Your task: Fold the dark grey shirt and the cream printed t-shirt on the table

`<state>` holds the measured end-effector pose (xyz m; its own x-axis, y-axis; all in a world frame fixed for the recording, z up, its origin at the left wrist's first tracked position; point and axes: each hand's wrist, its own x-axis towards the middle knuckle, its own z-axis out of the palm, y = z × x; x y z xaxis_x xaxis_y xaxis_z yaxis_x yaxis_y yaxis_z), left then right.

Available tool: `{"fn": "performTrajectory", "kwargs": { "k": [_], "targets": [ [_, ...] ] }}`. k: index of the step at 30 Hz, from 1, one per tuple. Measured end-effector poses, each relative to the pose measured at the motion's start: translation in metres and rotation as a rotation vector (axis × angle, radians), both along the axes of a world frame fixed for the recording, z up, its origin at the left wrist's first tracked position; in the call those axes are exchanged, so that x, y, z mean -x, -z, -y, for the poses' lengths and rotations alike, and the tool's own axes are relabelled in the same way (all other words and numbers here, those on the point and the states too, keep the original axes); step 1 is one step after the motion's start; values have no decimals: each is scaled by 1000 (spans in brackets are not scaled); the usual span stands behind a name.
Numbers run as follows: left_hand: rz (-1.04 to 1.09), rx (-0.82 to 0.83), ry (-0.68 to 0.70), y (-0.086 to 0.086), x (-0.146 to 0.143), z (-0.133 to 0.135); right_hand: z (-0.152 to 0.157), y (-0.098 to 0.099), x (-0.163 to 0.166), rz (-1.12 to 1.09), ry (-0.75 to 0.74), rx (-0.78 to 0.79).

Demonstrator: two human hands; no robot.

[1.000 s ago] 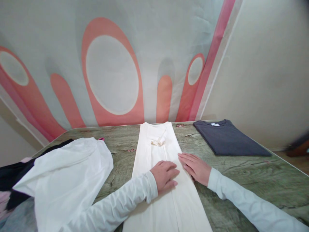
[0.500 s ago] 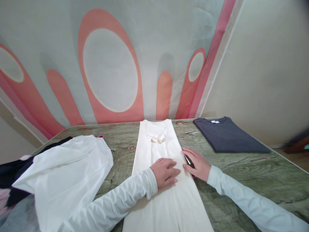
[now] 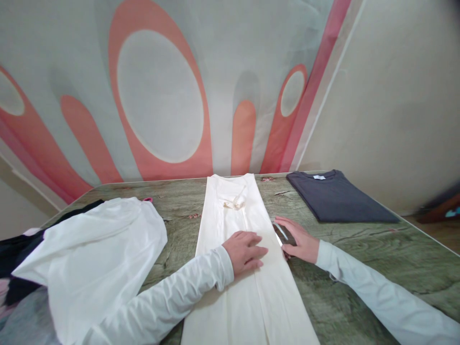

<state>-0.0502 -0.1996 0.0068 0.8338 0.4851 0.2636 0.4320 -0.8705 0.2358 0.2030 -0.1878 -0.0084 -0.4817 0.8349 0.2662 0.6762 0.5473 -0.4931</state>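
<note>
A long cream garment (image 3: 237, 287), folded into a narrow strip with a small tied bow near its neckline, runs down the middle of the table. My left hand (image 3: 245, 252) rests flat on its upper surface, fingers spread. Just beyond the strip's right edge is my right hand (image 3: 296, 239), its thumb and fingers curved around a small dark, glossy thing (image 3: 286, 235) with a pale streak. What kind of thing this is I cannot make out. The hand partly covers it.
A folded dark grey T-shirt (image 3: 338, 199) lies at the back right of the wood-patterned table (image 3: 359, 258). To the left, a white garment (image 3: 100, 258) is spread over black clothing (image 3: 17, 251) and a grey garment (image 3: 32, 318). A wall rises behind the table.
My right hand has shifted slightly right, off the cream garment's edge, with the dark thing in it. The left hand stays on the garment. The whole view has tilted a little.
</note>
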Motion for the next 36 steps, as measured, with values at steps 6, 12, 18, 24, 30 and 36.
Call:
{"fn": "performTrajectory", "kwargs": {
  "k": [6,12,18,24,30,36],
  "targets": [
    [5,4,8,-1,-1,0,2,0,0,2,36,-10],
    [0,9,6,0,0,0,3,-1,2,-12,25,-6],
    [-29,13,-4,-3,0,1,7,-3,4,-5,11,-38],
    [-153,5,-41,-13,2,12,9,-7,6,-5,-11,-47],
    [-290,50,-367,-26,45,15,17,-15,8,23,-157,-103],
    [-370,94,-557,-23,118,61,40,-25,2,196,-309,-259]
  ]
}}
